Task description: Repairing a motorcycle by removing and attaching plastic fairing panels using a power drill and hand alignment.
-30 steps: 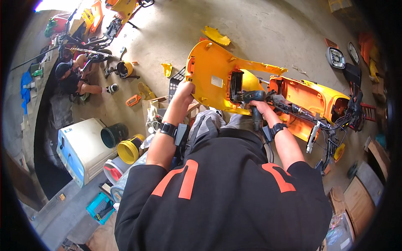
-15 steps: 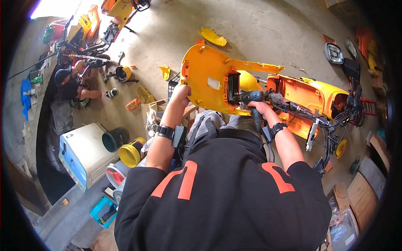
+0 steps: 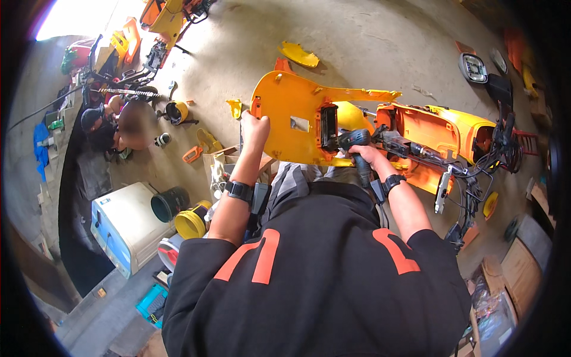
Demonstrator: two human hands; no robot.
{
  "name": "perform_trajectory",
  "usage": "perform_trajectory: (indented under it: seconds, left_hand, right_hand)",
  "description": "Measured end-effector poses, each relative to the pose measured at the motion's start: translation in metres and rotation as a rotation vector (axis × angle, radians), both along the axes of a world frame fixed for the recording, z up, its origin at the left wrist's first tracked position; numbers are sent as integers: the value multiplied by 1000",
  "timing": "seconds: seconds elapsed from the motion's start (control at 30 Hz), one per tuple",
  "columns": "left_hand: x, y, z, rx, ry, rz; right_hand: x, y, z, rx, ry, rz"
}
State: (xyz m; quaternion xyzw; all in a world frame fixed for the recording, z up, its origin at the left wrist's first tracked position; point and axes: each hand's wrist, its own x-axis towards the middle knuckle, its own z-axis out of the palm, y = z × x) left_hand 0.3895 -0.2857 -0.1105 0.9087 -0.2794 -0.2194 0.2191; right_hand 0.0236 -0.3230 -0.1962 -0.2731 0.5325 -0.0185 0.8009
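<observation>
Two hands: our left hand has its fingers curled closed on the left edge of the yellow panel; our right hand is wrapped round the drill, its trigger finger too hidden to tell.
Panel: it hangs before our chest, between our left hand and the orange shell; we cannot tell whether it is still fastened there.
Drill nose: just beside the panel's dark slot; contact unclear.
Shift: our left grip has moved higher along the edge since half a second ago, and that end has dipped, so we judge the panel steadied differently while the drill stays close.
In the way: cables and a metal bracket crowd the right; our knees sit under the panel.
Floor: a yellow scrap beyond the panel, a mirror far right.
Left side: a yellow bucket, a white box, and a co-worker well apart.
</observation>
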Motion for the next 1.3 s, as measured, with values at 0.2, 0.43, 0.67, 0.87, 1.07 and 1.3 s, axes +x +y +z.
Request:
perform_trajectory:
  seconds: [0.2, 0.43, 0.67, 0.87, 1.07, 1.3]
  left_hand:
    - [-69, -42, 52, -292, -517, -822]
    - [-142, -31, -119, 599, 451, -1127]
    - [-152, -3, -150, 451, 223, -958]
    - [-155, 9, -165, 409, 131, -1147]
    - [-157, 6, -142, 434, 121, -1125]
    - [-156, 3, -140, 374, 46, -1181]
  right_hand:
    - [-4, 2, 9, 11, 71, 60]
    - [-6, 2, -3, 38, 81, 80]
    - [-4, 2, 0, -15, 62, 25]
    - [-5, 13, -7, 34, 77, 14]
    - [-3, 12, 10, 12, 75, -60]
    - [-8, 11, 22, -57, 114, -28]
